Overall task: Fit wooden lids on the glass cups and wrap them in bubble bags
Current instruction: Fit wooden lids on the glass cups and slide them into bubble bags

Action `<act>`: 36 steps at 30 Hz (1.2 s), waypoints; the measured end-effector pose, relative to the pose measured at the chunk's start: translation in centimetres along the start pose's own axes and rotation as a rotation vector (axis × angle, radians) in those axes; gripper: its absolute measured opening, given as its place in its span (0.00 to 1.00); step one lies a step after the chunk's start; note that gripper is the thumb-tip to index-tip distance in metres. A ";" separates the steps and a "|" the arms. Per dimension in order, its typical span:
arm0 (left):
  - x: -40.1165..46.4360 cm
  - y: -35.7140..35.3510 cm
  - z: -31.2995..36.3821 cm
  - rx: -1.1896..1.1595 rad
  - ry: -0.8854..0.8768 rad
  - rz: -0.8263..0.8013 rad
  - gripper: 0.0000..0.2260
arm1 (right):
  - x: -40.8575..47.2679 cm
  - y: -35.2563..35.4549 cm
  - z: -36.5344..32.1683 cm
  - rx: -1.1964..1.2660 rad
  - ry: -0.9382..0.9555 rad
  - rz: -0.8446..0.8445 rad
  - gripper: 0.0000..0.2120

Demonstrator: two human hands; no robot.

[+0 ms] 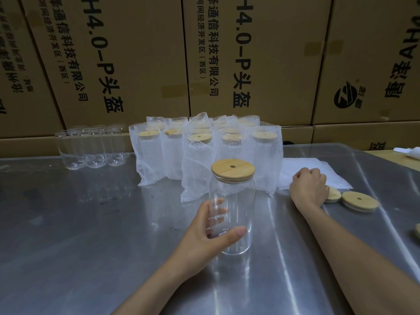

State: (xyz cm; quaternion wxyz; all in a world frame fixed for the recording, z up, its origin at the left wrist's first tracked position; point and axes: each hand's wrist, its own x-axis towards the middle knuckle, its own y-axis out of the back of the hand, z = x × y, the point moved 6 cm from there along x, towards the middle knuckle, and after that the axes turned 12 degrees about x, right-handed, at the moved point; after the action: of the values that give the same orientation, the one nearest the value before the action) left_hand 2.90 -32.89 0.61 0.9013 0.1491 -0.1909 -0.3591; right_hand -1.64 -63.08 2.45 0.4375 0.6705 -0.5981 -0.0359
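Between both hands [204, 233], lidded glass cup [233, 208], upright.

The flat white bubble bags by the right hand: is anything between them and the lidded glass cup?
Nothing visible: bare steel table separates the lidded clear glass cup, gripped by the left hand, from the bubble bags under the right hand.

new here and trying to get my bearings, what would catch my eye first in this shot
Front and centre, the left hand grips a clear glass cup already capped with a round wooden lid, upright on the shiny metal table. Right behind it stands a cluster of lidded cups in bubble bags, with bare empty cups off to their left. The right hand rests on flat bubble bags beside loose lids.
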 end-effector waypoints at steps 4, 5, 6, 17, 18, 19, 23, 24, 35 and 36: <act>0.0 0.0 0.0 0.002 -0.001 -0.003 0.34 | -0.1 -0.4 0.2 -0.020 -0.006 -0.063 0.15; 0.0 0.0 0.0 0.001 -0.002 -0.004 0.34 | -0.2 -0.6 0.2 -0.077 -0.001 -0.096 0.17; 0.0 0.0 0.0 0.002 -0.003 -0.005 0.34 | -0.2 -0.7 0.2 -0.136 0.009 -0.112 0.17; 0.2 -0.1 -0.2 -0.014 -0.020 -0.003 0.34 | -0.7 3.0 1.9 0.442 -0.186 0.271 0.19; 0.2 -0.1 -0.1 -0.014 -0.022 0.001 0.33 | -1.1 3.6 2.0 0.497 -0.196 0.311 0.19; 0.2 -0.1 -0.1 -0.010 -0.023 0.006 0.33 | -1.5 4.0 2.2 0.546 -0.202 0.348 0.19; -0.1 0.1 0.3 0.016 -0.053 0.025 0.36 | -3.1 5.6 2.7 0.756 -0.211 0.444 0.18; -0.1 0.2 0.4 0.020 -0.065 0.036 0.37 | -3.5 6.1 2.3 0.803 -0.198 0.461 0.17; -2.7 5.1 4.7 0.300 -0.377 0.599 0.20 | -10.5 16.5 -12.8 1.426 0.288 0.178 0.11; -3.1 5.4 5.3 0.380 -0.442 0.663 0.21 | -10.8 17.0 -13.8 1.498 0.264 0.118 0.12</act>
State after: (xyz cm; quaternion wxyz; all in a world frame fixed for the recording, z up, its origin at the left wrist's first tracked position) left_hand 1.66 -27.60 6.73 0.8618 0.1626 -0.4794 -0.0325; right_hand -9.88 -44.91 16.47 -0.0649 0.7539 -0.4402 0.4833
